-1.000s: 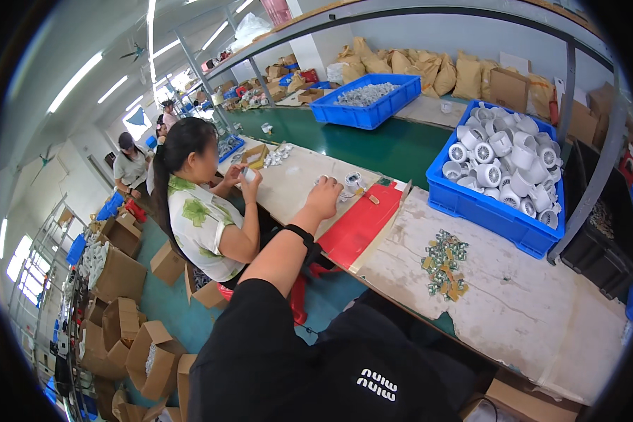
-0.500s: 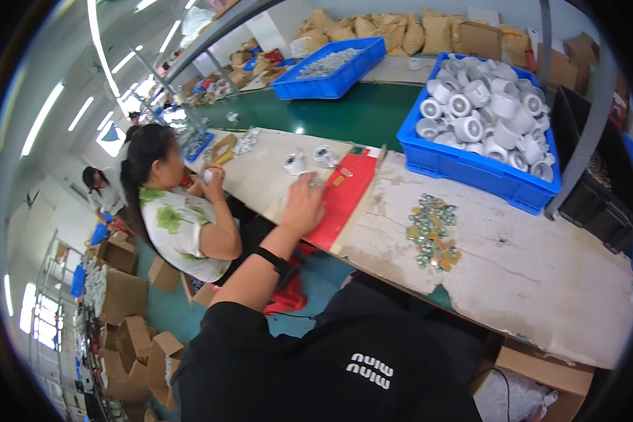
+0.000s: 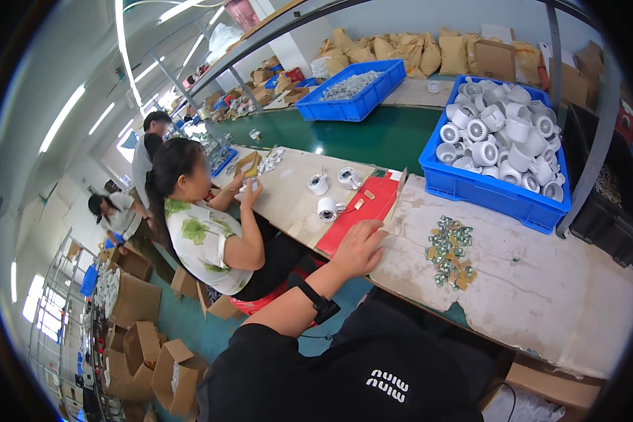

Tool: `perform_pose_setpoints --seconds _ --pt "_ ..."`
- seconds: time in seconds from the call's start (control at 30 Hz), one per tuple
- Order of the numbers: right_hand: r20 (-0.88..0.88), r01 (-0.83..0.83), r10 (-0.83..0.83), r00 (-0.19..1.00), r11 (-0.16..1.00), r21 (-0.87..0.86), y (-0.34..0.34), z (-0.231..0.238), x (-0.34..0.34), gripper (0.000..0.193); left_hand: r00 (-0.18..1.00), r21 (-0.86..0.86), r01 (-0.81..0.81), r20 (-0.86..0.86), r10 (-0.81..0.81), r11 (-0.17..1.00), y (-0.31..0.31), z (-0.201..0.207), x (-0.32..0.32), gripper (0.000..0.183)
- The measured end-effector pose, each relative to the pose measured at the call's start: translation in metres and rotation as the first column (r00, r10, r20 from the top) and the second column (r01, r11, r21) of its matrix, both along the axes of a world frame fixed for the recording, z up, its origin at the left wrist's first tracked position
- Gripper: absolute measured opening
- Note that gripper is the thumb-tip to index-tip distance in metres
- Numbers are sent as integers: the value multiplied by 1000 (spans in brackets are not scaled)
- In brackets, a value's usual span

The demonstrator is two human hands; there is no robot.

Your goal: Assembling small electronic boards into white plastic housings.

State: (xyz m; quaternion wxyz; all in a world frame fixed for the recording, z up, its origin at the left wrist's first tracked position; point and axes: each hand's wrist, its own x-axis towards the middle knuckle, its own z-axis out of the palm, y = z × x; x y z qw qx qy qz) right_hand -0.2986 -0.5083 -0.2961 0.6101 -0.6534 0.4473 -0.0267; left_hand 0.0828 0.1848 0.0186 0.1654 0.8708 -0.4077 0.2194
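Note:
My left hand [image 3: 361,250] hovers at the bench's near edge, beside the front end of a red sheet [image 3: 359,218]. Its fingers are apart and it holds nothing. Beyond it, a white round housing [image 3: 328,209] lies by the red sheet, open end showing. Two more stand farther back: one white housing [image 3: 318,184] at the left, another white housing [image 3: 348,177] against the sheet. Small yellowish boards [image 3: 359,204] rest on the red sheet. To the hand's right is a loose heap of small green circuit boards [image 3: 450,253]. My right hand is out of the picture.
A blue crate [image 3: 496,186] heaped with white housings stands at the back right, beside a metal post [image 3: 598,141] and a black bin [image 3: 601,235]. Another blue crate [image 3: 352,105] sits across the green surface. At the left a seated co-worker [image 3: 214,232] handles a white part.
My left hand has drawn back from the housings toward me and right, its fingers now spread. A third white housing shows where the hand was. The whole view has shifted slightly.

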Motion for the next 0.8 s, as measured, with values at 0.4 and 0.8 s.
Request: perform_pose_setpoints --seconds 0.4,0.8 --pt "-189 361 -382 905 922 -140 -79 98 -282 71 995 -169 -14 -102 -3 985 17 -48 29 42" --pt "-540 161 -696 473 671 -724 20 133 -170 107 995 -161 4 -99 -20 987 -3 -2 8 33"
